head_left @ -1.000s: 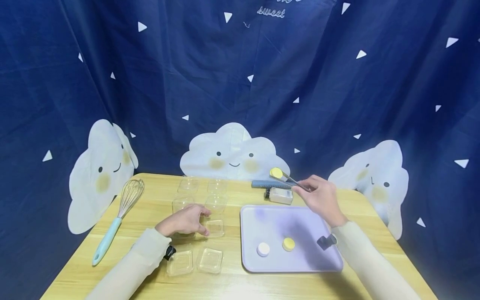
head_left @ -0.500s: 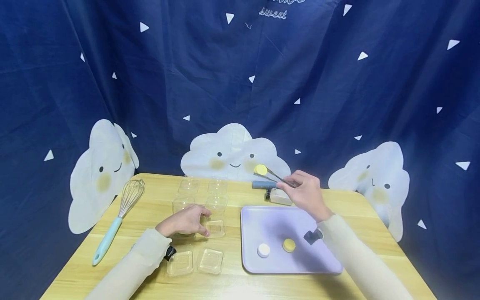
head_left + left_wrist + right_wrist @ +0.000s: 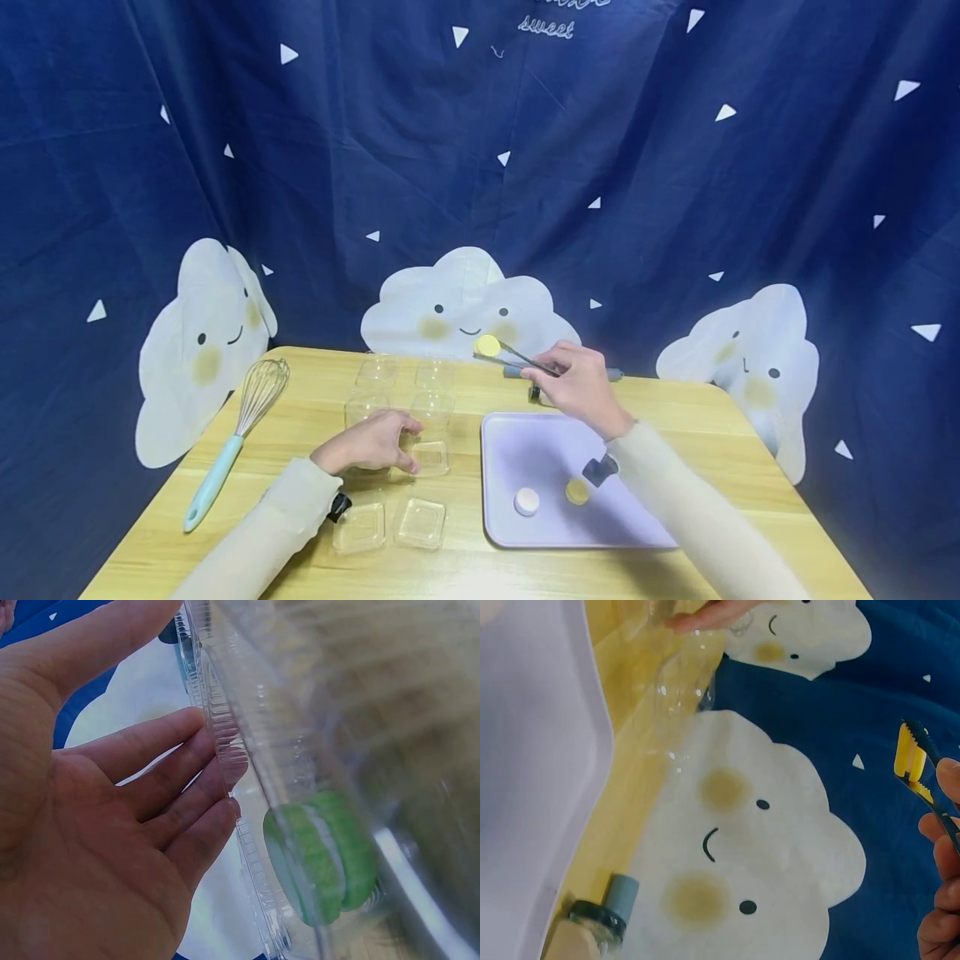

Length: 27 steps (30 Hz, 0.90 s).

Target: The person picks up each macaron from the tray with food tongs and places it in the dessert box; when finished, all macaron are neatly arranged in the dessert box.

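My right hand (image 3: 581, 387) pinches a pair of dark metal tongs (image 3: 536, 365) above the back of the table. Between the serrated tips is a yellow macaron (image 3: 910, 752), held up in the air. The left hand (image 3: 372, 442) is at the clear plastic box (image 3: 432, 457), thumb and fingers apart. In the left wrist view its fingertips touch the box's ridged rim, and a green macaron (image 3: 322, 855) shows through the clear wall. A white macaron (image 3: 527, 501) and another yellow macaron (image 3: 577, 491) lie on the lilac tray (image 3: 498, 533).
Several clear square compartments (image 3: 422, 522) stretch in two columns left of the tray. A whisk (image 3: 228, 450) with a mint handle lies at the left. Behind the tray are a black-capped bottle (image 3: 596, 924) and a grey-blue rod (image 3: 615, 374). A blue curtain (image 3: 637, 167) hangs behind.
The right hand has moved left with the tongs and the yellow macaron, toward the far end of the clear box. My left hand has stayed in place.
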Available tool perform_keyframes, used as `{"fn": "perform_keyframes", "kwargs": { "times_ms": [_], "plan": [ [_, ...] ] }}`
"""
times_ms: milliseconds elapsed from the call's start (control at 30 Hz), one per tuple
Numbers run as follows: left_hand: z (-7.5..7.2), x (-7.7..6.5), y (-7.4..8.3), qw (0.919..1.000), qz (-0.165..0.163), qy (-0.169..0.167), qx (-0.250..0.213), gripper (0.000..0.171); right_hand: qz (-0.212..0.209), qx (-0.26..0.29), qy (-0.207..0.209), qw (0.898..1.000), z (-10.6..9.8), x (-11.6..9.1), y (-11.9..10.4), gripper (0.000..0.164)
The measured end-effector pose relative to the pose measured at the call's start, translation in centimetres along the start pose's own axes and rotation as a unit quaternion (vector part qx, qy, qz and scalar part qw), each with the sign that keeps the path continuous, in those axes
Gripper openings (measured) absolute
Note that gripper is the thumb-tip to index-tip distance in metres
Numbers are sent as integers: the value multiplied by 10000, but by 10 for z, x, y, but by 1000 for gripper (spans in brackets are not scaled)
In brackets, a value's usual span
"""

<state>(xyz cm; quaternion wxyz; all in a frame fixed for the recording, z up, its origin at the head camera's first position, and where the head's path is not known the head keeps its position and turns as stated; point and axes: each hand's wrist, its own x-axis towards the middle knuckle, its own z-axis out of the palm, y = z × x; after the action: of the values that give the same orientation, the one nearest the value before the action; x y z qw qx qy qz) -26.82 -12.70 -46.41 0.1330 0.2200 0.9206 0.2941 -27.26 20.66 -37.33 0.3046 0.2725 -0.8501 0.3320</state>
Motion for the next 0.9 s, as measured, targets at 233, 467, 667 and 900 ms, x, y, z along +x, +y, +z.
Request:
{"fn": "perform_keyframes", "kwargs": {
  "times_ms": [233,467,667,900],
  "plan": [
    [0,0,0,10000,-28,15,66,69,-239,-73,-376,9990,20,0,-8,14],
    [-1,0,2,9999,-45,18,130,70,-389,-235,-912,9948,44,-7,-14,15],
    [-1,0,2,9998,-108,36,143,70,-92,-270,-1463,9888,67,-22,-10,16],
    [0,-1,1,9998,-157,22,79,71,-168,-328,-1914,9808,89,-37,-8,13]
  ]
}}
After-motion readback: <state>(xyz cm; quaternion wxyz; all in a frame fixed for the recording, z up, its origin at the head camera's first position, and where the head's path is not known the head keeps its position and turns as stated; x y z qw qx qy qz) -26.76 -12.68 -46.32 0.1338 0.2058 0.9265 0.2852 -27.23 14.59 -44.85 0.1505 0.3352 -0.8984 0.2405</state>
